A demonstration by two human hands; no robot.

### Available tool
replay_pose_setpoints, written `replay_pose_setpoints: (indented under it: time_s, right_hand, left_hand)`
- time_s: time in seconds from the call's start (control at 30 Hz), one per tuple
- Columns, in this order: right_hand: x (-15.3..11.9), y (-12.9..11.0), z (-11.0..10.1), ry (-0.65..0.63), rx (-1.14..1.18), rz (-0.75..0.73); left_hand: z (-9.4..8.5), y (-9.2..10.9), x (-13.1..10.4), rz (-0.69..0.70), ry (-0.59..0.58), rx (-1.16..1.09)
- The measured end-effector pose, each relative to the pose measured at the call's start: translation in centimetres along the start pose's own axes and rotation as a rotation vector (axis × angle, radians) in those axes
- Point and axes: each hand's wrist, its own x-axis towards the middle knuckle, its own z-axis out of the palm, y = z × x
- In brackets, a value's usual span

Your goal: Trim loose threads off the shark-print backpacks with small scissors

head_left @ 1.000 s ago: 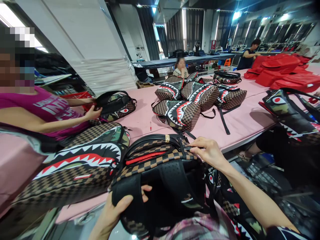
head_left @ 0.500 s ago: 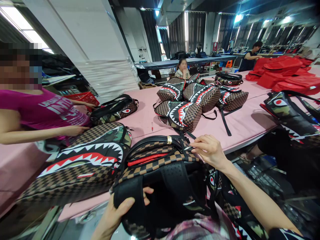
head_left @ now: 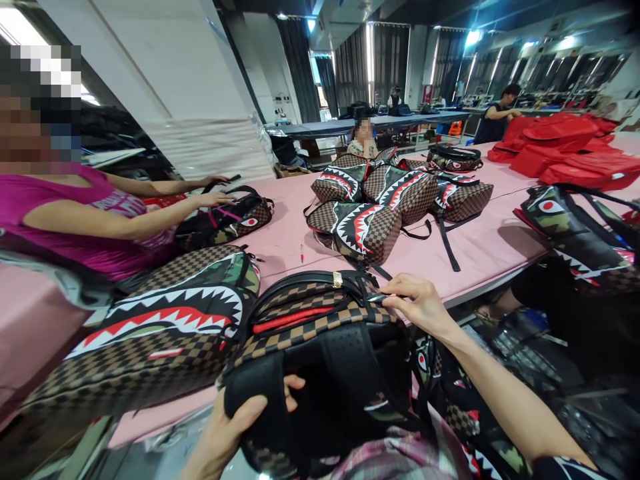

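Note:
A brown-and-black checkered backpack [head_left: 300, 333] leans against the table edge in front of me, its black padded back and straps facing me. My left hand [head_left: 245, 413] wraps round one shoulder strap [head_left: 257, 387], thumb in front and fingertips showing past the strap's far edge. At the bag's upper right corner, my right hand [head_left: 417, 303] pinches a small pointed metal tool [head_left: 377, 298]. The tool's tip lies against the seam by the carry handle [head_left: 300, 283]; its other end is hidden in my fingers. Red lining shows at the top opening.
Left of my bag lies another shark-mouth backpack [head_left: 165, 327]. A co-worker in a magenta shirt [head_left: 100, 220] handles a camouflage backpack [head_left: 235, 223] beyond it. Several checkered backpacks [head_left: 370, 227] are piled on the pink table [head_left: 285, 260], near a pen [head_left: 302, 255]. Red bags [head_left: 565, 147] lie far right.
The co-worker at left has leaned forward and brought both hands over the camouflage backpack. My hands keep nearly the same hold on my bag; the view has shifted slightly.

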Motion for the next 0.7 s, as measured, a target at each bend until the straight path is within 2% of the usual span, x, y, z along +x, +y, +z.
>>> replay_pose_setpoints:
  time_s: [0.2,0.4,0.53,0.6,0.7]
  right_hand:
    - [0.2,0.1,0.2,-0.014,-0.072,-0.018]
    - [0.0,0.2,0.1,-0.013,0.053,0.068]
    - [0.3,-0.1,0.1,-0.037,-0.034,0.081]
    - [0.4,0.2,-0.2,0.014,-0.006,0.134]
    - [0.1,1.0,-0.9,0.206,0.166,0.274]
  left_hand:
    - [-0.1,-0.3,-0.1,-0.015,0.007,-0.015]
    - [0.1,-0.3,0.1,-0.008,0.024,0.001]
    - [0.0,-0.2,0.1,0.02,-0.006,0.042]
    - [-0.1,-0.1,0.1,0.018,-0.011,0.045]
    - [0.1,0.2,1.2,-0.009,0.034,0.008]
